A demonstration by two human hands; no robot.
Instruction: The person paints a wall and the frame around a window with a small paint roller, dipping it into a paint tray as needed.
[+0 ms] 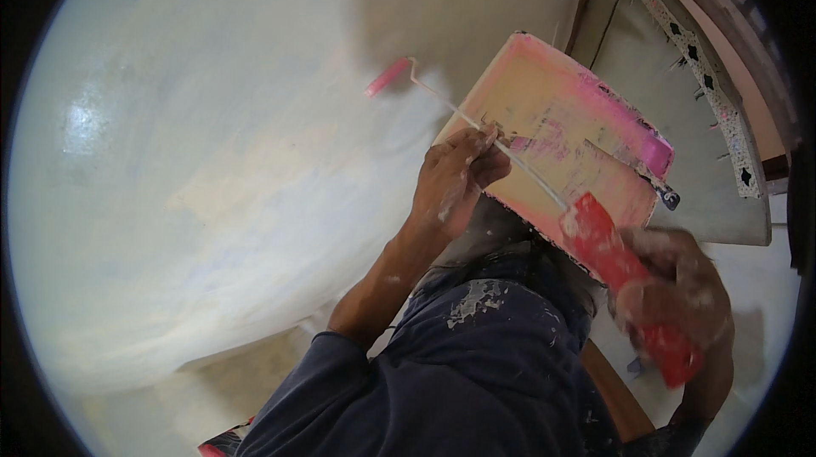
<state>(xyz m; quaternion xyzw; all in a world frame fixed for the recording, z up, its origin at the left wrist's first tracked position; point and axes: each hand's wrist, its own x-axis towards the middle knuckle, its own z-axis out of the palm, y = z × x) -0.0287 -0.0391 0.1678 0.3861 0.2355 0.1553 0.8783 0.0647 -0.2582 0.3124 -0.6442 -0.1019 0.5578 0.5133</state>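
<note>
A small paint roller (589,227) runs slantwise across the view, with a red handle, a thin pale metal rod and a narrow pink roller sleeve (390,77). My right hand (680,287), slightly blurred, is wrapped around the red handle. With its fingers closed on the rod about midway, my left hand (450,176) steadies the other half. Beneath the rod is a paint-stained tray (527,87), beige with pink and magenta smears. The sleeve is beyond the tray's left edge, close to the pale wall; I cannot tell whether it touches. Both hands carry whitish paint marks.
The pale, patchy wall (212,117) fills the left side. At the right, a greyish panel (722,202) has a speckled strip (710,83) with dark spikes along its curved edge. A black-ended flat tool (669,196) lies at the tray's right edge.
</note>
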